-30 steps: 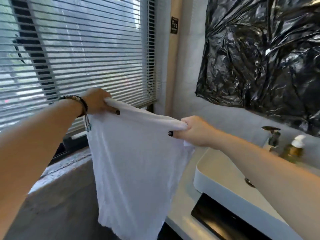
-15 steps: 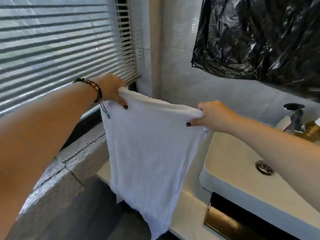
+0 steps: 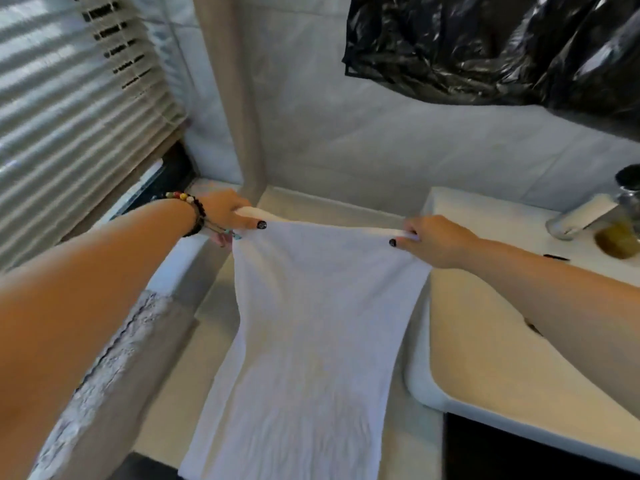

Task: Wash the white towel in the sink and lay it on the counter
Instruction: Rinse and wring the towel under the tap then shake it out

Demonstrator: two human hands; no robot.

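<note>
The white towel [image 3: 311, 334] stretches lengthwise over the pale counter [image 3: 322, 206] left of the sink [image 3: 460, 341]. Its near end reaches the counter's front edge, and its far edge is still lifted. My left hand [image 3: 227, 213] pinches the far left corner, with a beaded bracelet on the wrist. My right hand [image 3: 436, 239] pinches the far right corner, next to the sink's left rim. My right forearm crosses over the basin and hides part of it.
A faucet [image 3: 623, 199] and a soap bottle [image 3: 620, 242] stand at the back right of the sink. Black plastic sheeting [image 3: 485, 46] hangs on the wall above. Window blinds [image 3: 69, 98] and a stone ledge [image 3: 104, 368] bound the left side.
Both hands have lowered the towel from hanging in the air down over the counter beside the sink. My view has tilted downward.
</note>
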